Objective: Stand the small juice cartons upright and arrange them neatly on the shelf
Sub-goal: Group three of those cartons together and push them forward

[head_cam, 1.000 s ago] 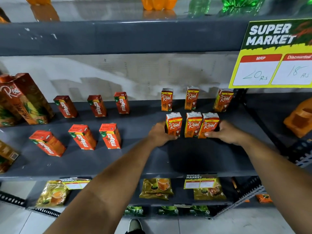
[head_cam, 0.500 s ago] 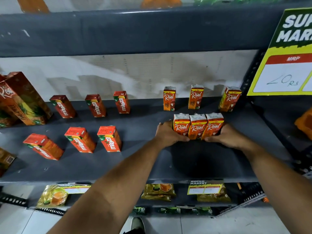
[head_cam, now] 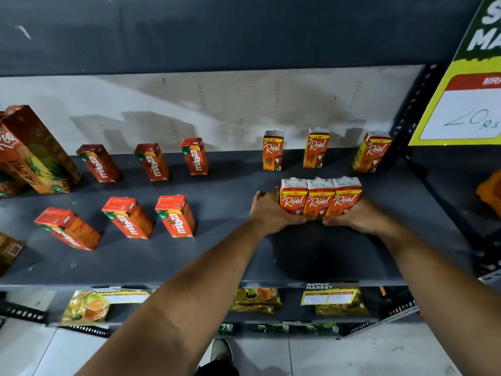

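Three small orange Real juice cartons (head_cam: 320, 198) stand upright, pressed side by side, on the dark grey shelf (head_cam: 230, 253). My left hand (head_cam: 271, 213) grips the left end of this row and my right hand (head_cam: 355, 217) grips the right end. Behind them, three more Real cartons stand apart along the back: one (head_cam: 273, 151), another (head_cam: 316, 148), and a tilted one (head_cam: 371, 152) at the right. To the left, red Maaza cartons (head_cam: 176, 215) stand in two rows of three.
A tall Real pineapple carton (head_cam: 38, 150) stands at the far left. A yellow price sign (head_cam: 466, 104) hangs at the upper right beside the perforated upright (head_cam: 406, 123). The shelf below holds yellow and green packets (head_cam: 86, 308). My shoe (head_cam: 221, 354) shows on the tiled floor.
Both hands have closed in on the three front Real cartons, squeezing them tightly together. The camera has shifted left and closer, so the sign sits further right.
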The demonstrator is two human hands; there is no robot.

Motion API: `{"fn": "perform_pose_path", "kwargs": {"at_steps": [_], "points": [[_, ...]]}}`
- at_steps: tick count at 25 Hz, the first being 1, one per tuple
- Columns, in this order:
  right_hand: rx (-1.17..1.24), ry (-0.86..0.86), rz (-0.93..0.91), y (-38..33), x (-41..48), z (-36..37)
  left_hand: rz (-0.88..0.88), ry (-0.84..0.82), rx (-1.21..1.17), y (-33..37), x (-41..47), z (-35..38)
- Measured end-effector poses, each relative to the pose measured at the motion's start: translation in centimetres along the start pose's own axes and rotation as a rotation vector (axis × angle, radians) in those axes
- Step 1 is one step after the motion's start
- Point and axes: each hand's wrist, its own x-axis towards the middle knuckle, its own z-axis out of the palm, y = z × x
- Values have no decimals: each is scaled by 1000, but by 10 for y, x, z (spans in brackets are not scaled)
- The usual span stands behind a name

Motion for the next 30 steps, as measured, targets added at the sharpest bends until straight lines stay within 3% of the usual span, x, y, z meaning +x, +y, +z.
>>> {"fn": "perform_pose_path", "kwargs": {"at_steps": [5, 15, 30], "points": [[2, 25, -58, 8, -28, 8, -5, -12, -46, -23, -12, 18], [-67, 15, -102, 24, -79, 10, -28, 1, -109, -7, -85, 31], [-108, -2, -120, 40, -77, 10, 0, 104, 13, -1, -105, 36]]}}
